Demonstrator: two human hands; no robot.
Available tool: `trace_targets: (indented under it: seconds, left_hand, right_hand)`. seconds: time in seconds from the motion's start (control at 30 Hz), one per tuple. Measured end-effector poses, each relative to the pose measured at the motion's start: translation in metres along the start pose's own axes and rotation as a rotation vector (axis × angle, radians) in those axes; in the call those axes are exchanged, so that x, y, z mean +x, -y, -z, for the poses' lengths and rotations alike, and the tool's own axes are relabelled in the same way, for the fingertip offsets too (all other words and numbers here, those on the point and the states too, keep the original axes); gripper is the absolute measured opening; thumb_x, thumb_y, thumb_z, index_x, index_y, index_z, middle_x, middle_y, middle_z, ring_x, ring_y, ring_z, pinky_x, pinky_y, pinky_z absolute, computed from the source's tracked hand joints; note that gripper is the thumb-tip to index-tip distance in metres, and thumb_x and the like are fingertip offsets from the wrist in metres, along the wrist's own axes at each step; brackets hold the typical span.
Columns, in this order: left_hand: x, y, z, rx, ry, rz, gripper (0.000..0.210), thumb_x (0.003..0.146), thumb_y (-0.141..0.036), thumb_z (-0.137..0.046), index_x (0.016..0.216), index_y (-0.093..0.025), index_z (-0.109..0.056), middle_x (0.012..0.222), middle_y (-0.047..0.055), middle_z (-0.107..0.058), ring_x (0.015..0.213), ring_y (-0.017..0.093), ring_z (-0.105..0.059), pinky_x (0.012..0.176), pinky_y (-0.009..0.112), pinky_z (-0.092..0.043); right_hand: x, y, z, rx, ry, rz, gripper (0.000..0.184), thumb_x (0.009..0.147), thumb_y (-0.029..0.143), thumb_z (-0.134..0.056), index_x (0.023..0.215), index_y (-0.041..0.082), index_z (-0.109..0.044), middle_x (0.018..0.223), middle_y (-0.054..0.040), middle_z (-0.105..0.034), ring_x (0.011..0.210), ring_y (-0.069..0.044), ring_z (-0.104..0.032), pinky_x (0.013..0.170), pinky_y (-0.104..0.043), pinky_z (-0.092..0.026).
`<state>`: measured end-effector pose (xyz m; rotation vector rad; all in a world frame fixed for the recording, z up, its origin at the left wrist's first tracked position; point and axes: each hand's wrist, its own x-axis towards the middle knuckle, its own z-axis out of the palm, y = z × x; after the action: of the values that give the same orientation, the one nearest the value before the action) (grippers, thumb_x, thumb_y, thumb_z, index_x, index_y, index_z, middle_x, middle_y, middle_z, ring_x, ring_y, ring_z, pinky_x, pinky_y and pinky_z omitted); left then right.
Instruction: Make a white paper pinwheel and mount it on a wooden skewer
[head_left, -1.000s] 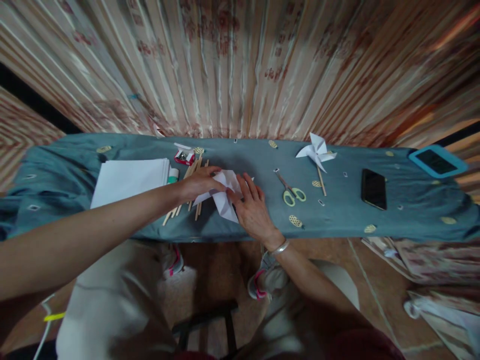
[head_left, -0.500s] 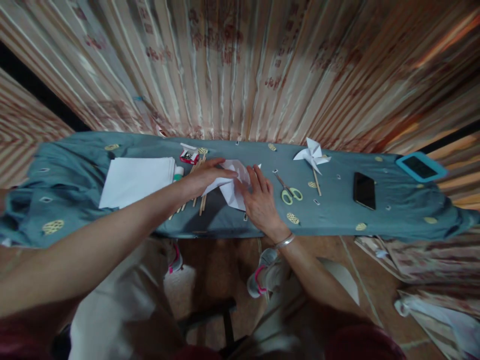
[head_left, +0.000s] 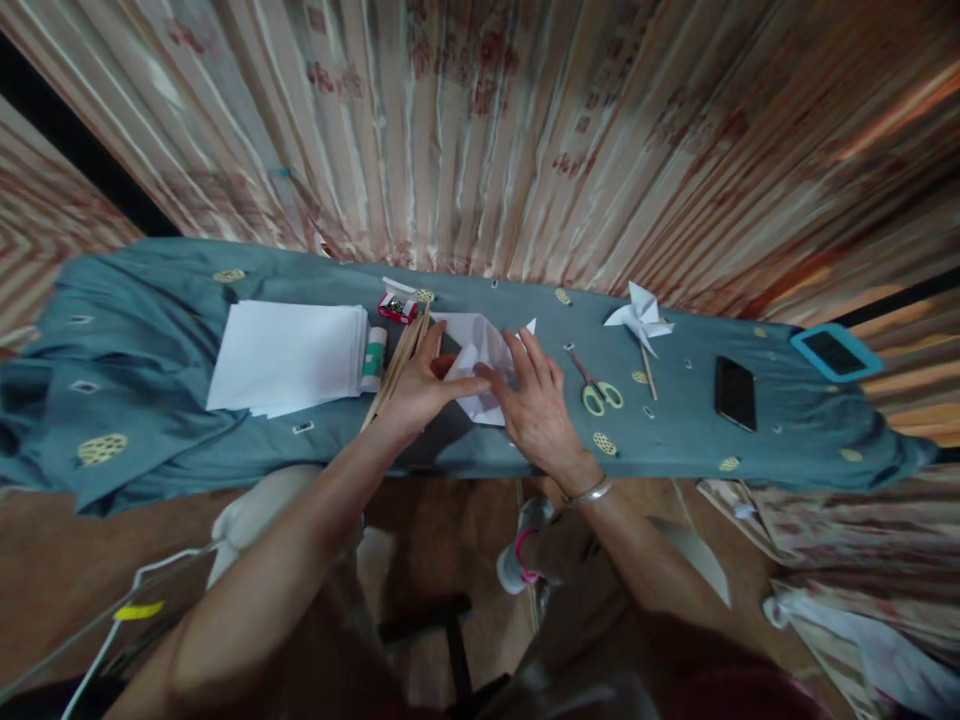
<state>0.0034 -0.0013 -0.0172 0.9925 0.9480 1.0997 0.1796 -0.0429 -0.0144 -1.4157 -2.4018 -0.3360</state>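
Note:
Between my two hands lies a white paper [head_left: 474, 332] with its flaps curled inward, above the table cover. My left hand [head_left: 421, 388] grips its left side, the thumb pressing on a folded flap. From the right, my right hand [head_left: 538, 412] holds the paper, with its thumb near the left thumb at the middle and its fingers along the far right side. Thin wooden sticks [head_left: 397, 362] lie beside and partly under my left hand. To the right of my right hand are scissors [head_left: 592, 385] with light green handles.
A stack of white paper [head_left: 289, 355], a green-and-white glue stick [head_left: 373, 360] and a small open red box [head_left: 397, 306] of metal pieces are on the left. Right of the scissors lie a paper pinwheel [head_left: 641, 318] on a stick, a black phone [head_left: 736, 392] and a blue-framed tablet [head_left: 836, 352].
My left hand has shifted nearer and turned, its thumb now on the flap at the paper's middle. The flaps are curled further inward. The whole view has shifted slightly.

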Motion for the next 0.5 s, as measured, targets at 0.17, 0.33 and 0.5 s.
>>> trace_targets:
  seconds: [0.17, 0.33, 0.5]
  left_hand:
    - [0.001, 0.002, 0.011, 0.027, -0.040, -0.012, 0.105, 0.051, -0.014, -0.083, 0.145, -0.024, -0.036, 0.088, 0.002, -0.070, 0.082, 0.026, -0.069, 0.075, 0.039, -0.056]
    - [0.003, 0.000, 0.013, -0.016, -0.121, 0.037, 0.089, 0.057, -0.013, -0.079, 0.139, -0.021, -0.046, 0.093, 0.004, -0.070, 0.089, 0.027, -0.068, 0.076, 0.036, -0.055]
    - [0.005, -0.002, 0.011, -0.019, -0.151, 0.091, 0.087, 0.052, -0.018, -0.085, 0.132, -0.022, -0.053, 0.099, 0.003, -0.070, 0.092, 0.026, -0.067, 0.078, 0.035, -0.055]
  right_hand:
    - [0.005, 0.008, 0.005, -0.025, 0.024, 0.017, 0.042, 0.095, 0.012, -0.044, 0.134, 0.027, -0.053, 0.156, -0.0119, -0.033, 0.150, -0.031, -0.014, 0.108, -0.056, -0.033]
    - [0.006, 0.016, 0.013, 0.008, 0.051, -0.005, 0.048, 0.092, 0.010, -0.044, 0.136, 0.027, -0.051, 0.158, -0.0101, -0.030, 0.150, -0.032, -0.014, 0.109, -0.056, -0.033]
    - [0.007, 0.020, 0.017, 0.065, 0.059, -0.037, 0.050, 0.091, 0.011, -0.045, 0.137, 0.028, -0.051, 0.160, -0.0071, -0.026, 0.150, -0.033, -0.014, 0.110, -0.058, -0.032]
